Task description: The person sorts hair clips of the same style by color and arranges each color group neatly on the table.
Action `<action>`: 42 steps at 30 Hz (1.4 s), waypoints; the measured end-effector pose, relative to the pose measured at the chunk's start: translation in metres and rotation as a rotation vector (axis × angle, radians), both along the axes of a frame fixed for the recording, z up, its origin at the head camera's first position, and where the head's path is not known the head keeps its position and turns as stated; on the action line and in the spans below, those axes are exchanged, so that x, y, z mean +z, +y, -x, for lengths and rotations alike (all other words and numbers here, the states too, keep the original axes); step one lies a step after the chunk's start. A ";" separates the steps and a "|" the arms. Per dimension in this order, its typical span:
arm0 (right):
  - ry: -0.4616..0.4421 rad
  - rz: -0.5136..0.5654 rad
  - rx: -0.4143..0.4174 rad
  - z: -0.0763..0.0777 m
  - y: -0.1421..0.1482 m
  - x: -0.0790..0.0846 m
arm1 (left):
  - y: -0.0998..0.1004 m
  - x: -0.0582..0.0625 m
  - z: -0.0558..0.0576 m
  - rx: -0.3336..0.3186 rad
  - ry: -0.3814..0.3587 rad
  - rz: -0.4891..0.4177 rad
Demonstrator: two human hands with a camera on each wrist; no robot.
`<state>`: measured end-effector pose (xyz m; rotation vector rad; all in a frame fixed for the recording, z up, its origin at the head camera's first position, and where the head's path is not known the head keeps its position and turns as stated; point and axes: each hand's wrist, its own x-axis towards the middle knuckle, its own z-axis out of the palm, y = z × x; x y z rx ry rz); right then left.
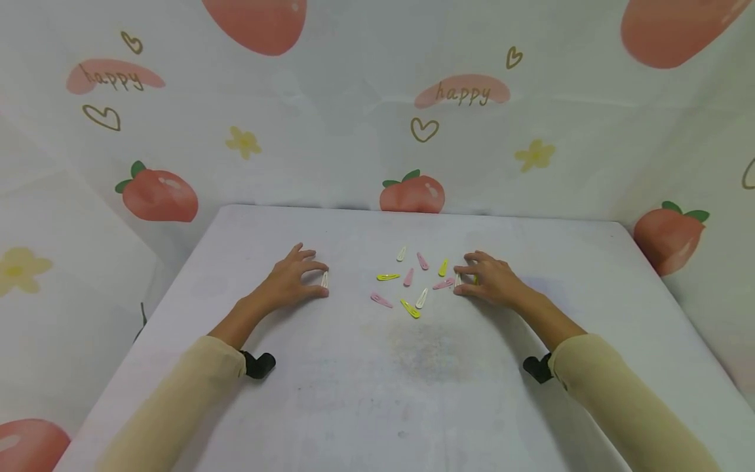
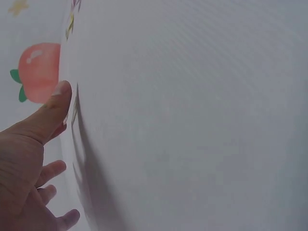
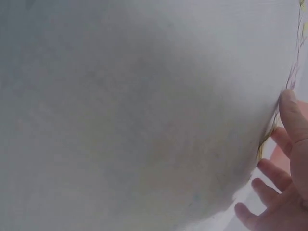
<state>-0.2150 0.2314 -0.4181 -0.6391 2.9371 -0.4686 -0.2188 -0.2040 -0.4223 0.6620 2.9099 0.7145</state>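
At the left of the table, my left hand (image 1: 289, 278) has its thumb and index finger at opposite ends of a white snap hair clip (image 1: 325, 280), pinching it lengthwise. The other left fingers (image 2: 52, 173) are spread. On the right, my right hand (image 1: 492, 278) pinches another white hair clip (image 1: 458, 280) the same way, close to the tabletop. A yellow hair clip (image 1: 476, 280) lies partly hidden behind the right fingers. Just left of that hand is a pink hair clip (image 1: 444, 284).
Between the hands several loose clips lie scattered, among them a yellow clip (image 1: 409, 309), a pink clip (image 1: 381, 300) and a white clip (image 1: 421, 298). The white table (image 1: 330, 406) ends at a printed cloth backdrop (image 1: 330, 111).
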 end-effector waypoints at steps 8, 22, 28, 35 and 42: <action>-0.015 0.016 -0.015 -0.001 0.000 0.000 | -0.010 -0.002 -0.009 -0.019 0.003 0.022; 0.002 0.039 0.001 -0.001 0.002 -0.002 | -0.005 0.004 -0.012 -0.032 -0.011 0.016; -0.007 0.045 -0.004 0.000 0.001 -0.002 | 0.009 0.010 -0.002 -0.029 -0.005 -0.013; -0.026 0.066 -0.025 0.001 0.002 -0.003 | 0.047 0.014 0.014 -0.041 -0.047 -0.068; -0.024 0.090 -0.041 0.001 0.002 -0.004 | 0.088 0.011 0.036 -0.062 -0.083 -0.056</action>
